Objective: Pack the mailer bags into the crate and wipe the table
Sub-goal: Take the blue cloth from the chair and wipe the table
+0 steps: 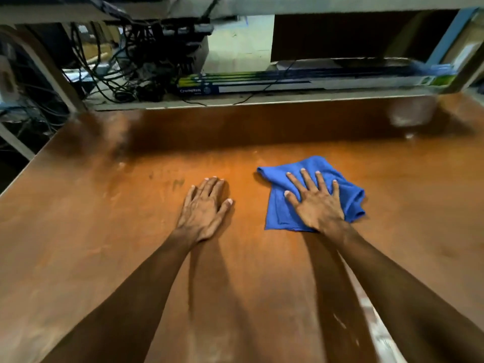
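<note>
A blue cloth lies crumpled flat on the brown wooden table, right of centre. My right hand presses down on the cloth with its fingers spread straight. My left hand rests flat on the bare tabletop a little to the left of the cloth, fingers together and straight. No mailer bags and no crate are in view.
Behind the table's far edge runs a low shelf holding long flat boxes. A tangle of black cables sits at the back left. The table's left edge slants toward me.
</note>
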{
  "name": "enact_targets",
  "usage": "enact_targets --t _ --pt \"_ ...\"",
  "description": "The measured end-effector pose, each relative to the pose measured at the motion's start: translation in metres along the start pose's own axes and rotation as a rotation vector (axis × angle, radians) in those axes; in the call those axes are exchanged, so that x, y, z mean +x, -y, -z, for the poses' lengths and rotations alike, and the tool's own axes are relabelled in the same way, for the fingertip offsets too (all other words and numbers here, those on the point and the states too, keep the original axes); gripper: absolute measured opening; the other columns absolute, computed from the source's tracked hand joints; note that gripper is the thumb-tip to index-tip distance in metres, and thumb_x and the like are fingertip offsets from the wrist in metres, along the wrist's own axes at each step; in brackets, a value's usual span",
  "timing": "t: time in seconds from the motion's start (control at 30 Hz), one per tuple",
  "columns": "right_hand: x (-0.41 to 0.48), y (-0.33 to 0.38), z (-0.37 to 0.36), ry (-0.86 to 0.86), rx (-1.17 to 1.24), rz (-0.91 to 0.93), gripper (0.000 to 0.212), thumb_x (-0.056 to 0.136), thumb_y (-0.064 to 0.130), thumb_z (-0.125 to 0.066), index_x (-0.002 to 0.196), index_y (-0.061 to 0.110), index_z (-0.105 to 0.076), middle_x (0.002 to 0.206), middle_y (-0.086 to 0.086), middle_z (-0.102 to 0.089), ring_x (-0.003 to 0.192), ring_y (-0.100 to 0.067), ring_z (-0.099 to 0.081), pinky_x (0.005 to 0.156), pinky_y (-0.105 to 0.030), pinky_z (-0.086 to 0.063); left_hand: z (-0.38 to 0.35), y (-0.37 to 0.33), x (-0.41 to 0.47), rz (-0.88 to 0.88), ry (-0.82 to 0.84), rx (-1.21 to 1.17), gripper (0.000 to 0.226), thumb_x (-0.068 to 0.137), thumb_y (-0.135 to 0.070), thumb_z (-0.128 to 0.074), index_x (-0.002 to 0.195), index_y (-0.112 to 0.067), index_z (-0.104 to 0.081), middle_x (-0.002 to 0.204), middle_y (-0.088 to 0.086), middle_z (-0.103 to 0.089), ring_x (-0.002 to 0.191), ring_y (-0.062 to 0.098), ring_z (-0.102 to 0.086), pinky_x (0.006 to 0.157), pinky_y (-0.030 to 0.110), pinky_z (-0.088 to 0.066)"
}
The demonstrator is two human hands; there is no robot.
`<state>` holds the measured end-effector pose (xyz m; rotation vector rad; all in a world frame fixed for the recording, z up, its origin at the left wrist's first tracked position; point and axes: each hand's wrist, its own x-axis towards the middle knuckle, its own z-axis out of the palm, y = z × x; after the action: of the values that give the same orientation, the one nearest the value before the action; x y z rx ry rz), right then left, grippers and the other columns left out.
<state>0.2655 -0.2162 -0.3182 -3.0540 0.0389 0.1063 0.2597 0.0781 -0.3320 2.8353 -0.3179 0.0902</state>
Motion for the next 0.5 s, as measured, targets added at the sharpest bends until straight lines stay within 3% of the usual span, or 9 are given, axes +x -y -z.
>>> enact_targets --t 0.13,0.27,0.33,0.5 --pt "0.025 0.001 -0.004 -0.004 -0.057 0.241 0.06 0.085 0.072 0.003 0.144 0.061 0.009 0.163 0.02 0.003 0.151 -0.018 0.004 0.12 -0.055 0.001 -0.005 0.014 0.085 0.02 0.006 0.031 0.067 0.097 -0.06 -0.027 0.154 -0.025 -0.022 0.163 -0.001 -0.018 0.151 0.015 -0.009 0.122 0.047 -0.006" --pt "0.113 -0.013 0.001 -0.043 -0.028 -0.013 0.059 0.09 0.07 -0.005 0.147 0.058 0.002 0.164 0.016 -0.002 0.152 -0.022 -0.001 0.118 -0.058 -0.002 -0.008 0.027 0.148 0.043 0.025 0.066 0.069 0.095 -0.063 -0.024 0.154 -0.028 -0.023 0.163 -0.003 -0.018 0.151 0.016 -0.008 0.122 0.046 -0.005" --pt "0.145 0.001 0.002 -0.047 -0.017 -0.057 0.058 0.094 0.069 -0.012 0.149 0.055 -0.001 0.164 0.015 -0.001 0.152 -0.022 0.0 0.118 -0.058 0.0 -0.012 0.03 0.158 0.057 -0.007 0.073 0.074 0.09 -0.068 -0.015 0.153 -0.031 -0.024 0.163 -0.005 -0.018 0.151 0.015 -0.008 0.122 0.045 -0.006" --pt "0.198 0.026 0.005 -0.007 -0.055 0.252 0.058 0.093 0.071 -0.014 0.147 0.058 0.002 0.163 0.02 0.002 0.151 -0.015 0.003 0.12 -0.052 0.0 -0.016 0.028 0.154 0.033 -0.078 0.085 0.071 0.09 -0.063 -0.016 0.153 -0.03 -0.026 0.163 -0.005 -0.02 0.151 0.014 -0.01 0.122 0.042 -0.008"
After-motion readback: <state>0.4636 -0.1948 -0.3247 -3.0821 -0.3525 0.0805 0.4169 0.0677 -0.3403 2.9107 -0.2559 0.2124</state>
